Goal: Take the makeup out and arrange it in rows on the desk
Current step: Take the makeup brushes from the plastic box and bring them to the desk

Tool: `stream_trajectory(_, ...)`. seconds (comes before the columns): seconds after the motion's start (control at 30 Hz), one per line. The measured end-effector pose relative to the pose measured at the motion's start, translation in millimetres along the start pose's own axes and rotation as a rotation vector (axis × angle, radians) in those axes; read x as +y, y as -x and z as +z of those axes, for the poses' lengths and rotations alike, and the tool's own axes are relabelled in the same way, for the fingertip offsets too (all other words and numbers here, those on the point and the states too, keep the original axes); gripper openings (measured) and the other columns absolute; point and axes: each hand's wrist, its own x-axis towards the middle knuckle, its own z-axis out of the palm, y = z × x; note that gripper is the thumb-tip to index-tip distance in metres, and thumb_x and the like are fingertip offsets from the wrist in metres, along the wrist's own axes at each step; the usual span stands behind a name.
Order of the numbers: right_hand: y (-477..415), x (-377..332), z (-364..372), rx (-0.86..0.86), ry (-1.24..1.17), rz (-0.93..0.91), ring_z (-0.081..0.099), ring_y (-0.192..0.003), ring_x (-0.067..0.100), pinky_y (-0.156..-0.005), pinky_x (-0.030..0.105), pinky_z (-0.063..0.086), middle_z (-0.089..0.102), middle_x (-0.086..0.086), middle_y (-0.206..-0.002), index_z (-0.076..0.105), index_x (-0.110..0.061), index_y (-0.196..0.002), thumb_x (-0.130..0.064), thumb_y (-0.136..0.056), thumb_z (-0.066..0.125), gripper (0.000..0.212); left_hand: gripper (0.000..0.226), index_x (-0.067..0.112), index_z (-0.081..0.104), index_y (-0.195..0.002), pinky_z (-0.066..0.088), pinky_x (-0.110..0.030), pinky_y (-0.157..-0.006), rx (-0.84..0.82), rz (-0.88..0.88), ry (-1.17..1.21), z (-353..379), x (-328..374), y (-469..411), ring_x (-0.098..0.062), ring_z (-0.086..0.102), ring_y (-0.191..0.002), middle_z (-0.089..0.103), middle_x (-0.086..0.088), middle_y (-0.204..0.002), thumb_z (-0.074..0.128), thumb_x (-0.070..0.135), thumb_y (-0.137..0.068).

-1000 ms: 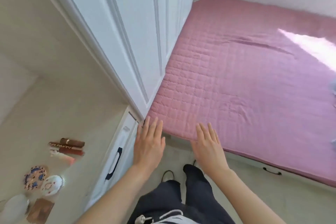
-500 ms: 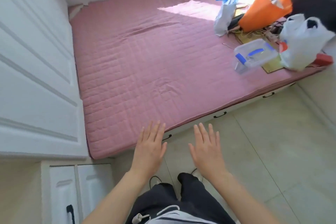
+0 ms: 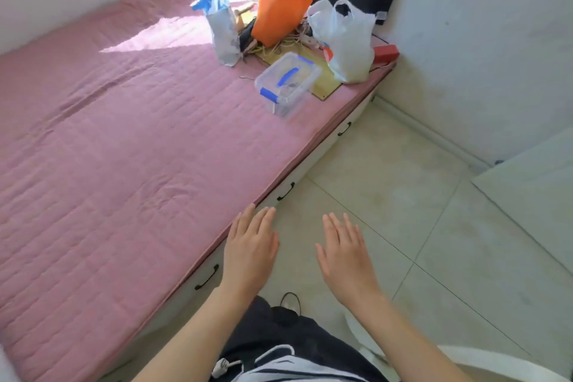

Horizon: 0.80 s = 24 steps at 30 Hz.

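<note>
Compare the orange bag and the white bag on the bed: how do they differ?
The orange bag is vivid in colour; the white bag is pale, slightly see-through. The orange bag stands taller, mouth gaping; the white bag sits lower, handle loop up. The white bag is nearer the bed's floor-side edge than the orange bag. Both are plastic bags on the pink mattress.

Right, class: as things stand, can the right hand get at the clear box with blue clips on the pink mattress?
Probably not without stepping closer. The right hand, open and empty, is over the floor, while the clear box sits far along the pink mattress. The path looks free.
</note>
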Motion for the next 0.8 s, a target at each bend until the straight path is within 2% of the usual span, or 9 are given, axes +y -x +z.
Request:
stream_trajectory(0.2,-14,56,-12,-0.004,-0.051,0.161,0.003,-0.148,0.027,-0.121,0.04,0.009,0.018,0.008,-0.158,0.014,-0.011,-0.151,-0.039,-0.101,0.029,0.059,0.044,0.007,0.059,-0.127,0.043,-0.045,-0.105,-0.063,0.136,-0.009,22,47,-50,-0.029,0.05,-0.128,0.062,-0.006,-0.127,0.065,0.021,-0.087)
stream_trajectory(0.43,-57,105,-27,0.007,-0.112,0.307,0.004,-0.148,0.027,-0.121,0.039,0.01,0.02,0.005,-0.158,0.015,-0.012,-0.151,-0.04,-0.101,0.028,0.058,0.044,0.01,0.056,-0.13,0.039,-0.043,-0.109,-0.143,0.179,-0.017,47,69,-116,-0.029,0.045,-0.132,0.059,-0.005,-0.131,0.064,0.021,-0.088)
stream_trajectory(0.63,-136,144,-52,0.029,-0.138,0.369,0.004,-0.147,0.028,-0.121,0.04,0.008,0.019,0.007,-0.158,0.02,-0.012,-0.15,-0.037,-0.102,0.029,0.055,0.042,0.008,0.059,-0.124,0.045,-0.044,-0.101,-0.095,0.214,0.001,60,77,-216,-0.032,0.051,-0.125,0.063,-0.006,-0.125,0.069,0.014,-0.083)
stream_trajectory(0.8,-218,168,-82,0.032,-0.133,0.348,0.004,-0.147,0.029,-0.12,0.041,0.01,0.018,0.007,-0.158,0.019,-0.011,-0.15,-0.036,-0.102,0.029,0.055,0.037,0.009,0.06,-0.122,0.045,-0.045,-0.1,-0.098,0.217,0.022,66,80,-310,-0.032,0.052,-0.125,0.063,-0.005,-0.122,0.067,0.011,-0.085)
